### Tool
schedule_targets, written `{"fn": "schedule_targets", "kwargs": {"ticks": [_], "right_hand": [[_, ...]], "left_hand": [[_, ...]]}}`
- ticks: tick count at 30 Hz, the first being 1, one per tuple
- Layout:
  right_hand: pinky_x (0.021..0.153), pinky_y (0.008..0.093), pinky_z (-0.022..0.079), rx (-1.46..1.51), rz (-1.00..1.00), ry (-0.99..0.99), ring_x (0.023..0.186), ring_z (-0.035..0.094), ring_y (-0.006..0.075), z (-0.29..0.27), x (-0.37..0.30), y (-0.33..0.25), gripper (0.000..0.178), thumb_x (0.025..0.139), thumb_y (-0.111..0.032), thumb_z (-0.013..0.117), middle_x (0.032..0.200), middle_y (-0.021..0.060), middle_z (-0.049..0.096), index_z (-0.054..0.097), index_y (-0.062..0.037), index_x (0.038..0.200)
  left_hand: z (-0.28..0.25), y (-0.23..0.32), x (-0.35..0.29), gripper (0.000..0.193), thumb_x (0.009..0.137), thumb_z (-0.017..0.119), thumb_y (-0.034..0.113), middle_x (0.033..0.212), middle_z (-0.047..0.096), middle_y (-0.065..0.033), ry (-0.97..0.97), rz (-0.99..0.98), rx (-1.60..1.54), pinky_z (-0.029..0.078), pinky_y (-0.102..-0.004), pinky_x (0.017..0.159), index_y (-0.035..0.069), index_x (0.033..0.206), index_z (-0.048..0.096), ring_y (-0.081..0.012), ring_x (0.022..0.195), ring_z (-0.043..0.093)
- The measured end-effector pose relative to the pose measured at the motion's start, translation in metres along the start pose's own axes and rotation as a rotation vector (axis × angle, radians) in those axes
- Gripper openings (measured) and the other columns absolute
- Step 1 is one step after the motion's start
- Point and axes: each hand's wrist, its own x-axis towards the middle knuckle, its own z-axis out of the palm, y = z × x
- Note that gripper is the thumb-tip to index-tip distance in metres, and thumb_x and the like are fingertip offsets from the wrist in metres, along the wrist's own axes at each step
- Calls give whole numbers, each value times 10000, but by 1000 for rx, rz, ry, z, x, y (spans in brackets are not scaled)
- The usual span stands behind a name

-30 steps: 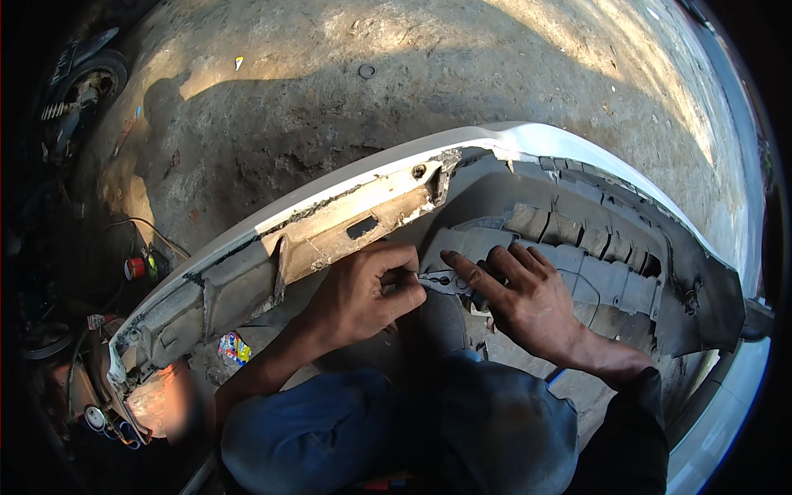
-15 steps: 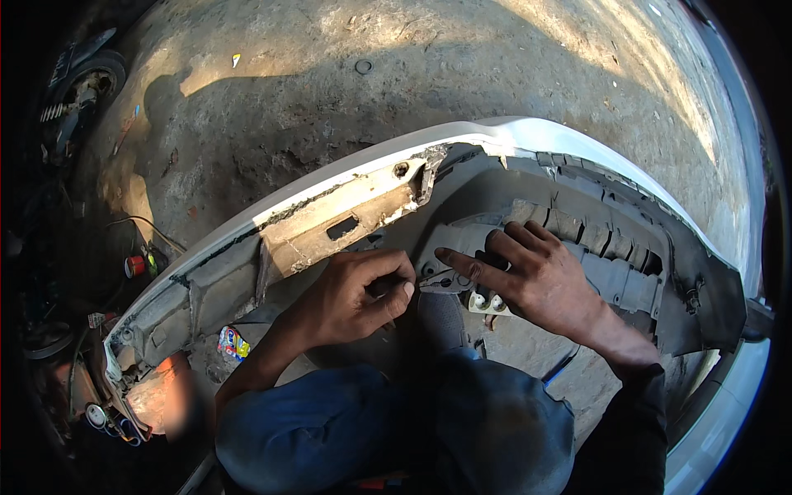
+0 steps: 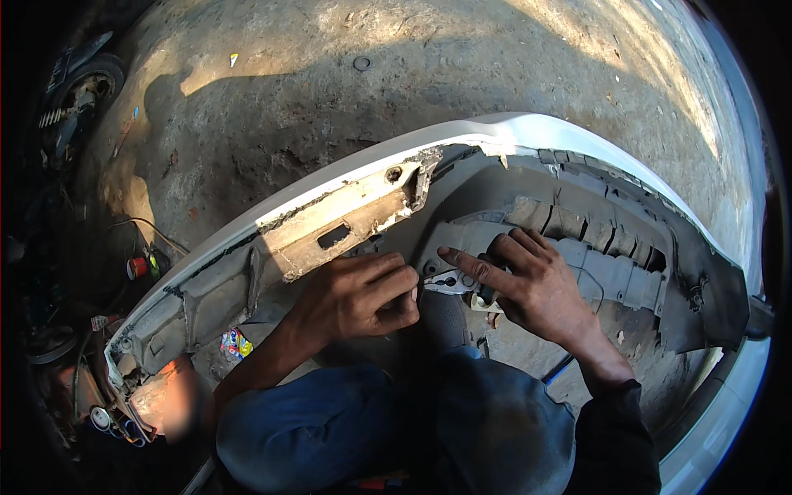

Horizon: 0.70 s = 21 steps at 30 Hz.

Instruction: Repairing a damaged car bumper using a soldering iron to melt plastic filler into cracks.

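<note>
Repair workshop: car bumper [image 3: 472,175], pliers [image 3: 448,282]

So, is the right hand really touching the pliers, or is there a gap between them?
Touching. The head view shows the right hand gripping the pliers, whose metal jaws stick out to its left.

One bare left hand [image 3: 359,297] and one bare right hand [image 3: 536,289] are showing, the latter's fingers [image 3: 470,265] gripping one pair of silvery metal pliers [image 3: 445,283]. Beyond the fingers, one long, curved, white car bumper [image 3: 536,132] is arching and one small dark ring [image 3: 361,63] is lying. Below the fingers, two blue-denim knees [image 3: 305,429] are showing. Left of the fingers, one multicoloured shiny packet [image 3: 237,343], one round white-faced gauge [image 3: 101,419] and one black-tyred wheel [image 3: 97,86] are appearing.
</note>
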Motion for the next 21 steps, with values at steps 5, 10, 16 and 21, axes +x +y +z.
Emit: {"fn": "schedule_targets", "kwargs": {"ticks": [5,10,16,21], "right_hand": [[861,388,516,67,13,-13,860,586,224,6,-3,0,813,666,-5,669,869,32,536,522,-270,1420],[847,398,519,103,21,20,860,588,234,2,2,-1,813,661,26,652,877,42,542,532,-260,1412],[850,415,509,117,76,43,902,582,276,-1,6,-4,780,680,37,643,952,81,560,532,-220,1408],[788,426,521,480,337,53,864,611,303,23,-6,-10,441,885,-100,682,996,128,577,554,-77,1306]], "left_hand": [[4,0,-1,147,779,714,110,741,564,-46,-13,11,-121,548,-331,606,62,814,580,-205,663,630],[-1,5,3,139,780,708,101,725,556,-55,24,-43,-141,529,-325,594,51,818,584,-198,653,624],[8,7,-2,72,843,597,40,669,557,-56,244,-299,-382,398,-272,496,-3,787,591,-104,542,503],[6,14,-2,186,929,553,103,675,553,-36,377,-502,-622,383,-253,561,-6,778,570,-72,581,464]]}}
